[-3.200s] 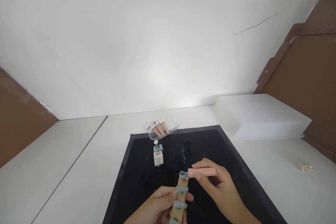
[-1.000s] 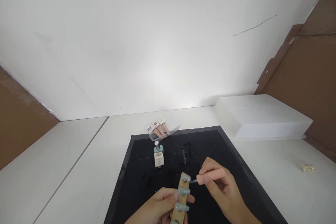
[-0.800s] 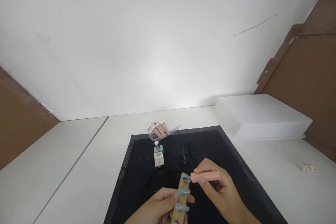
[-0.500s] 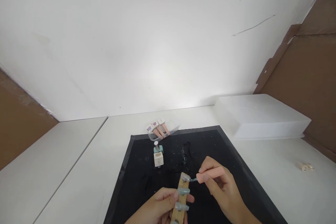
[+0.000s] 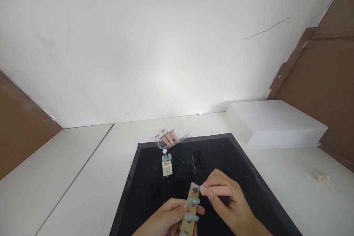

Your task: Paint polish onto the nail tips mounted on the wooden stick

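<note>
My left hand (image 5: 173, 215) is closed around a narrow wooden strip (image 5: 193, 192), which carries several grey-green nail tips (image 5: 193, 201) set crosswise. Between the thumb and fingers of my right hand (image 5: 233, 202) is a pink brush handle (image 5: 217, 190). The brush's dark bristles touch the nail tip (image 5: 195, 187) at the far end of the strip. Beyond my hands, a white cube-shaped bottle (image 5: 167, 169) and a teal bottle (image 5: 169, 158) with a white-topped stem are on the black mat (image 5: 215, 147).
A clear tray (image 5: 184, 132) with pink-handled items (image 5: 167, 139) lies at the mat's back edge. A translucent white bin (image 5: 287, 136) is at the right, and small cream rings (image 5: 322, 177) lie nearer. Brown cardboard panels (image 5: 326, 66) flank the white table (image 5: 91, 184).
My right hand has moved slightly left, carrying the brush farther over the far nail tip, and the handle now lies at a flatter slant. My left hand and the strip have hardly moved.
</note>
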{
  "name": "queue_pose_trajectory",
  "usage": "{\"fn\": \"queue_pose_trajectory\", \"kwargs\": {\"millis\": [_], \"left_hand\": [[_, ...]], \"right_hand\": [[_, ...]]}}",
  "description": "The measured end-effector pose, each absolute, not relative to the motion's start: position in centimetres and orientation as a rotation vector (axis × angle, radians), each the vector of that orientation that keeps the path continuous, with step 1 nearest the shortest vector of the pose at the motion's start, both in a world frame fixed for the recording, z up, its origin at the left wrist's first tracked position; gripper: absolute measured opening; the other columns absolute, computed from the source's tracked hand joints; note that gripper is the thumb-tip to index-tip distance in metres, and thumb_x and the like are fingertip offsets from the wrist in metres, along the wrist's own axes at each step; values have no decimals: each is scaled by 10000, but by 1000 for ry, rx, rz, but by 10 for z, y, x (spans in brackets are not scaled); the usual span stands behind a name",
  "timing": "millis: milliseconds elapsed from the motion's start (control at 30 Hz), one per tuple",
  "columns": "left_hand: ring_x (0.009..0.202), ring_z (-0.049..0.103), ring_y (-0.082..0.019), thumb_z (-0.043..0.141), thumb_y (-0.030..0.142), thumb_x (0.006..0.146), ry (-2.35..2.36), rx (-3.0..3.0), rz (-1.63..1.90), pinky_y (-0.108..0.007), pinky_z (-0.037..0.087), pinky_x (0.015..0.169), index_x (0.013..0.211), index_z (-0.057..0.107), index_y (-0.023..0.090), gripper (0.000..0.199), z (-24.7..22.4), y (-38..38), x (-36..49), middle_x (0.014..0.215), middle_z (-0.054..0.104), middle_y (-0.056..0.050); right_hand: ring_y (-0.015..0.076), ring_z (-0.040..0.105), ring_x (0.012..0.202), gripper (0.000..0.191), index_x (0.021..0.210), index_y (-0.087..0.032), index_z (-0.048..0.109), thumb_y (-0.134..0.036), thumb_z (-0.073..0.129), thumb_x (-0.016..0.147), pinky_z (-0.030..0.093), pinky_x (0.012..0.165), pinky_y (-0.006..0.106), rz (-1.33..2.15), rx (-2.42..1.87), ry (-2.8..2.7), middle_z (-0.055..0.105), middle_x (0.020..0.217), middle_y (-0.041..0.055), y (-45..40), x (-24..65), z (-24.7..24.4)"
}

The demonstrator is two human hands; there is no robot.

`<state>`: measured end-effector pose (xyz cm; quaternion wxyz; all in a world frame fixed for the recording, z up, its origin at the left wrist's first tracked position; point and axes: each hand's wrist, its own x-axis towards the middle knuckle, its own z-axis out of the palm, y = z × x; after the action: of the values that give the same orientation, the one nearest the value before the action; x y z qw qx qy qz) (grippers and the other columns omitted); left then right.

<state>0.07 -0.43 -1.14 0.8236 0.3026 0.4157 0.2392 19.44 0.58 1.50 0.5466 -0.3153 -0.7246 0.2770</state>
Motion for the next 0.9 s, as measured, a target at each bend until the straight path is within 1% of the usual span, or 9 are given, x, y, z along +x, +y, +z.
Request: {"fn": "queue_pose_trajectory", "kwargs": {"millis": [133,233,333,400,533,600,733,833,900], "left_hand": [[535,594,-140,656,528,654,885,633,521,-222,356,515,970,649,66,559,-9,-4,1,587,656,-63],[519,579,-126,647,534,660,908,624,499,-214,341,505,967,656,68,558,-7,-3,-1,584,653,-56],[539,582,-132,655,524,656,900,623,483,-223,351,525,969,658,80,543,-7,-1,-3,610,659,-53],[548,583,-137,660,529,648,892,626,471,-231,357,539,964,655,79,549,-8,-1,-3,618,660,-57],[531,571,-137,647,542,654,890,628,497,-231,342,518,963,648,74,561,-9,-2,-1,593,649,-57],[528,566,-135,638,533,670,885,622,501,-231,340,517,970,648,74,548,-9,-3,-1,601,651,-61],[548,569,-133,634,523,681,879,631,483,-225,334,524,990,651,75,545,-7,-2,-3,637,663,-68],[541,570,-131,650,538,654,888,637,468,-220,329,518,985,659,80,566,-7,-1,-5,612,657,-57],[542,575,-130,654,539,649,884,637,471,-222,330,522,980,660,82,565,-7,-1,-4,628,664,-65]], "right_hand": [[170,544,537,183,712,-200,639,-106,518,813,455,476,290,539,-773,-1754,608,635,43,6,193,17],[168,512,505,213,673,-200,625,-93,500,808,426,438,287,464,-757,-1766,582,587,41,6,192,19],[175,514,498,220,690,-207,637,-96,491,813,426,422,291,426,-730,-1755,589,576,45,5,193,22],[184,539,512,207,742,-204,655,-92,496,810,445,432,301,444,-714,-1754,621,607,58,5,194,22],[198,579,547,205,842,-193,667,-70,516,777,476,466,313,513,-696,-1775,660,659,70,6,196,19],[194,571,545,209,830,-190,666,-55,519,769,466,460,305,503,-721,-1789,658,656,69,7,195,17],[176,529,517,221,728,-200,648,-31,509,766,437,445,293,425,-767,-1750,624,610,53,7,193,15],[172,527,519,240,726,-210,640,-19,500,762,442,457,294,431,-730,-1708,620,612,45,6,192,18],[178,544,529,231,749,-205,651,-32,501,769,454,463,299,467,-714,-1730,632,626,53,6,193,19]]}}
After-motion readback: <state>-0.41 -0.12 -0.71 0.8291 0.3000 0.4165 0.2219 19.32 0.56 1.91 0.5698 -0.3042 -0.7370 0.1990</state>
